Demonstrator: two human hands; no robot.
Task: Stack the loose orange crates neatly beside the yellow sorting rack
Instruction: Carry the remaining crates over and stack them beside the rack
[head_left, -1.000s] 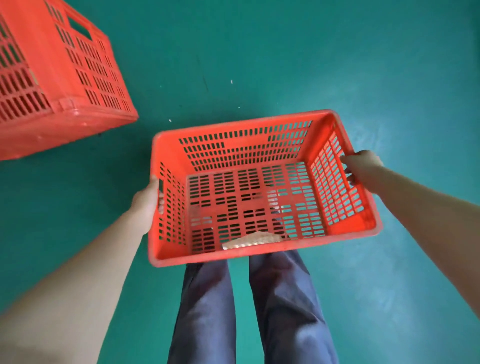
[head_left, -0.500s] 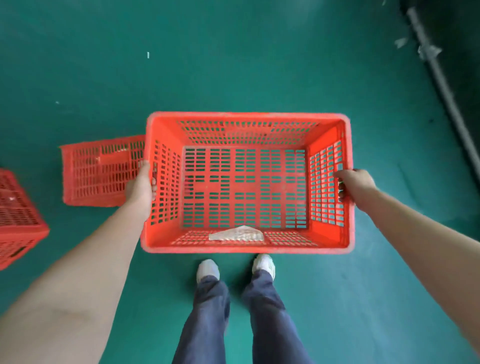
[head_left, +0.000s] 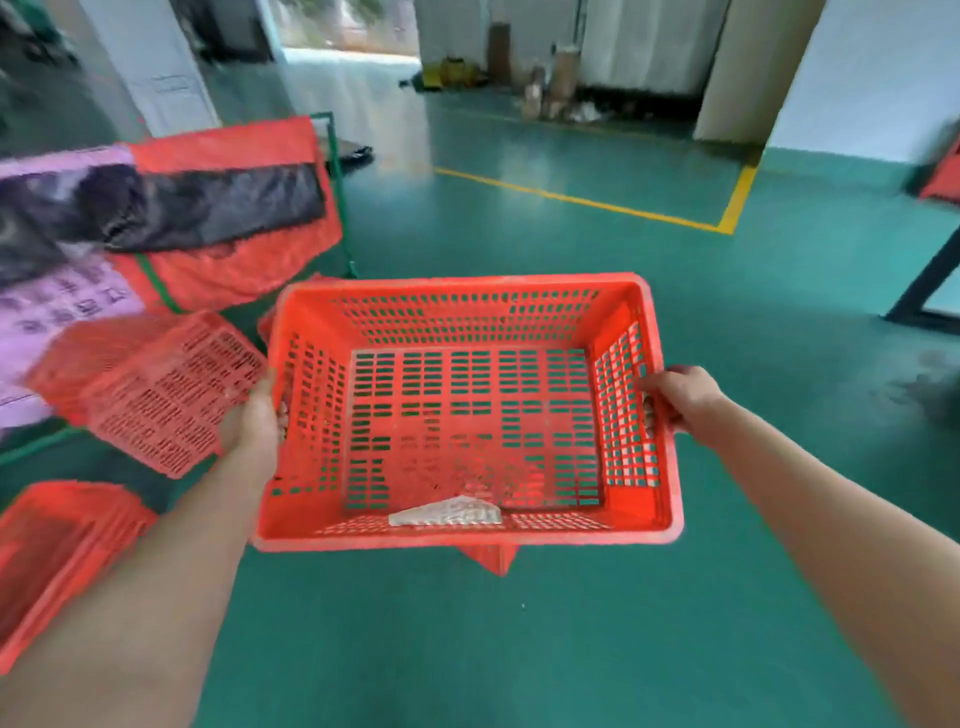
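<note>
Above green floor (head_left: 571, 623), orange crate (head_left: 467, 540) (slotted), gripped by left hand (head_left: 252, 426), right hand (head_left: 680, 397)

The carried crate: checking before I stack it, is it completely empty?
No, a whitish scrap lies inside the crate against its near wall.

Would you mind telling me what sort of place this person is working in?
Probably a warehouse or factory floor: the green painted floor carries a yellow line marking a bay, and besides the carried crate, more orange crates lie at the left.
</note>
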